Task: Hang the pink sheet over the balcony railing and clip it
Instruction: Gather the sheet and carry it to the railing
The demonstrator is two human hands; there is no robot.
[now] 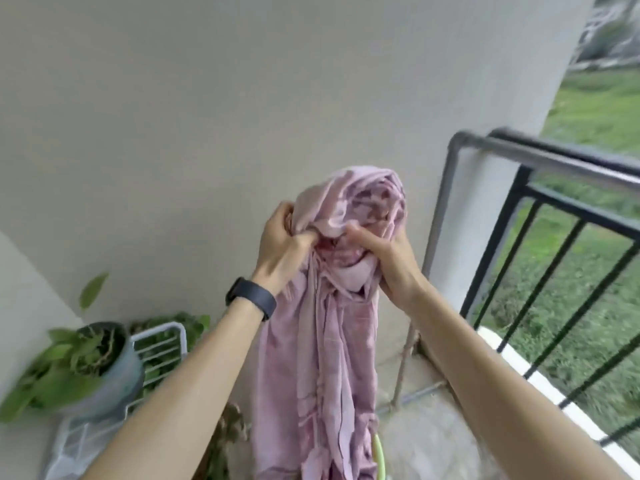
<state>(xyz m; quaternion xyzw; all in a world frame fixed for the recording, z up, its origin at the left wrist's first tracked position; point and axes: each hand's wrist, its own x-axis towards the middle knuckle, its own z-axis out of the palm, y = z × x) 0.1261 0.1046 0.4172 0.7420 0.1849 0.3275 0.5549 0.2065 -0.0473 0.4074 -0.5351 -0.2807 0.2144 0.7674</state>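
Note:
The pink sheet [322, 358] is bunched into a wad at chest height, and its long folds hang down between my arms. My left hand [282, 245] grips the left side of the wad with curled fingers. My right hand [384, 258] pinches the cloth on the right side, thumb pressed into the folds. The black balcony railing [568, 209] runs along the right, a little beyond my right hand. A grey metal rail [519, 152] lies just inside it. The sheet touches neither rail. No clip is in view.
A grey pot with a green plant [100, 362] stands at the lower left, next to a white wire rack [162, 341]. A green rim [379, 452] shows behind the sheet's lower end. The grey wall fills the background; grass lies beyond the railing.

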